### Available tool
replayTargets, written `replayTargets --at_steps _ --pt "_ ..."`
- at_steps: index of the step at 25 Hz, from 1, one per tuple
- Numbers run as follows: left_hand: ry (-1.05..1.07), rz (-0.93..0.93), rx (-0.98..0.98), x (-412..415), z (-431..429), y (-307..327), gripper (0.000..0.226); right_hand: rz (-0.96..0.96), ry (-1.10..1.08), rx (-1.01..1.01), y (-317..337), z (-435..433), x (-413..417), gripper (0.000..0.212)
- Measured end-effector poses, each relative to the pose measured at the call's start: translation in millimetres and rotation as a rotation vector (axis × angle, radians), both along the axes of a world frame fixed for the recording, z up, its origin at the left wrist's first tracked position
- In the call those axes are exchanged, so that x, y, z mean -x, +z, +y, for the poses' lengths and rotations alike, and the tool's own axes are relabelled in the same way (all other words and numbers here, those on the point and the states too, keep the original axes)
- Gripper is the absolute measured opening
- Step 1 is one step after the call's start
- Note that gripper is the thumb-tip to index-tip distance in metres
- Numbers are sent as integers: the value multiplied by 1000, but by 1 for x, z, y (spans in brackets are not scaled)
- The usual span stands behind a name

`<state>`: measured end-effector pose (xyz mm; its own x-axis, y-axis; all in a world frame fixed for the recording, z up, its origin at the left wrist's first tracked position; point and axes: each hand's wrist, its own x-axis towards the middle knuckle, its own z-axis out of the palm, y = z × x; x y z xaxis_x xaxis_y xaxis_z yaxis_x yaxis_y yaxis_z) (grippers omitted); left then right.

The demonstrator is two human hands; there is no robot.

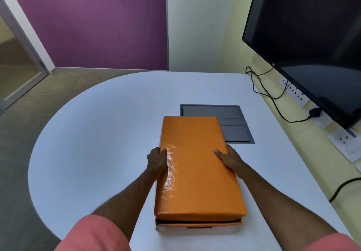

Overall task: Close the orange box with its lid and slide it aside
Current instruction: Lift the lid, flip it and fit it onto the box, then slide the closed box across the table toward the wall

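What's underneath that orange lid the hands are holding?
The orange lid sits over the orange box, whose near edge shows below a dark gap. The lid hides any contents. Behind it lies a grey panel.

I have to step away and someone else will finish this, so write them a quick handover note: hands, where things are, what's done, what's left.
Left hand grips the left long edge of the orange lid; right hand grips the right long edge.
The lid sits over the orange box on the white table, partly covering the grey floor-box panel.
Done: lid is placed over the box.
Left: a dark gap shows at the near end, so it looks not fully seated; press it down, then slide the box aside.
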<state>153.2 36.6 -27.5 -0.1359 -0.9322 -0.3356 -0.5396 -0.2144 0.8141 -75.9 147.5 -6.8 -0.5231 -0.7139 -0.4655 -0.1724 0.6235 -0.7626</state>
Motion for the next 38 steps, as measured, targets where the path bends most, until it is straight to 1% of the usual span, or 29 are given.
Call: replayTargets --at_steps 4,9,12,15,18,20,24,31,34,36,38 --pt "-80 -27 17 -11 15 2 38 75 21 -25 0 13 -9 74" --pt "-189 -77 143 -22 43 -1 47 201 13 -17 -6 37 -23 77" --pt "-196 -162 162 -29 55 -6 55 274 -1 -51 -10 53 -36 80" --pt "-199 -160 157 -32 64 -9 63 350 24 -103 -12 63 -42 84" --pt "-174 -176 123 -36 76 -17 73 383 31 -145 -20 73 -46 87" --pt "-138 -195 107 -38 84 -21 70 381 37 -154 -24 79 -49 84" --pt "-112 -170 153 -41 90 -24 60 383 31 -135 -26 80 -53 82" --pt "-88 -147 208 -42 92 -31 58 437 17 -119 -36 81 -58 79" --pt "-94 -158 197 -42 89 -31 58 457 14 -120 -39 80 -59 77" --pt "-123 -179 177 -42 88 -31 58 475 28 -162 -38 79 -58 82" --pt "-151 -249 218 -41 81 -28 59 516 58 -166 -31 70 -55 91"
